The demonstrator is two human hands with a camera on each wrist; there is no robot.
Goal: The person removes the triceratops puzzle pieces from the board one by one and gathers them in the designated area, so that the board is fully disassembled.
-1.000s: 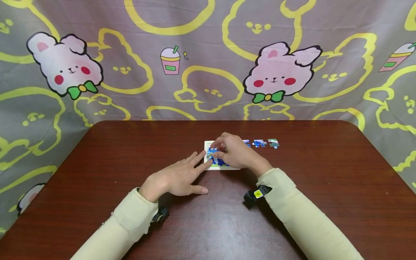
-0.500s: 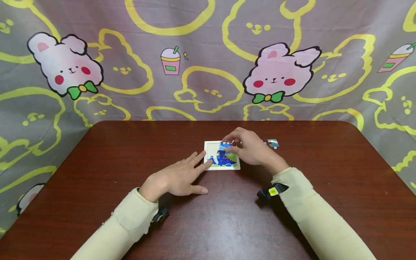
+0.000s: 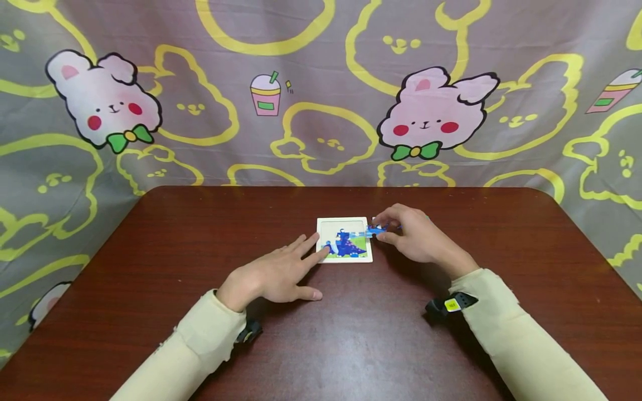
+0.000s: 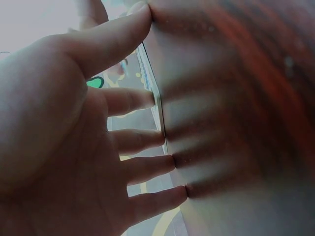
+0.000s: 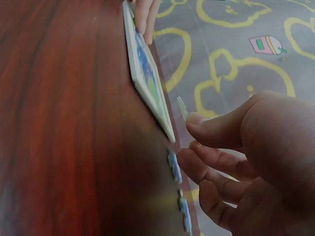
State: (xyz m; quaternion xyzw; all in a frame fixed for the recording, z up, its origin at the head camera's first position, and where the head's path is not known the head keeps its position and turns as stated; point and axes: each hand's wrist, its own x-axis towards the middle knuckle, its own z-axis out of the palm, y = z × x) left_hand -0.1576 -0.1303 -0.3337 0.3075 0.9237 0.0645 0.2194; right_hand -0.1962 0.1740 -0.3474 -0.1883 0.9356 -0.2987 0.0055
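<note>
Across a glossy reddish-brown tabletop (image 3: 200, 223), you rest your left hand (image 3: 278, 275), fingers straight, against a square white puzzle tray (image 3: 331, 227) mid-frame, apparently steadying it, while your right hand (image 3: 418, 234), right of center, pinches a flat blue jigsaw piece (image 3: 376, 229).

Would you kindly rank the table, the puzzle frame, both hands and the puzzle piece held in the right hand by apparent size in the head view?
1. Table
2. Left hand and right hand: too alike to rank
3. Puzzle frame
4. Held puzzle piece, partly hidden
</note>
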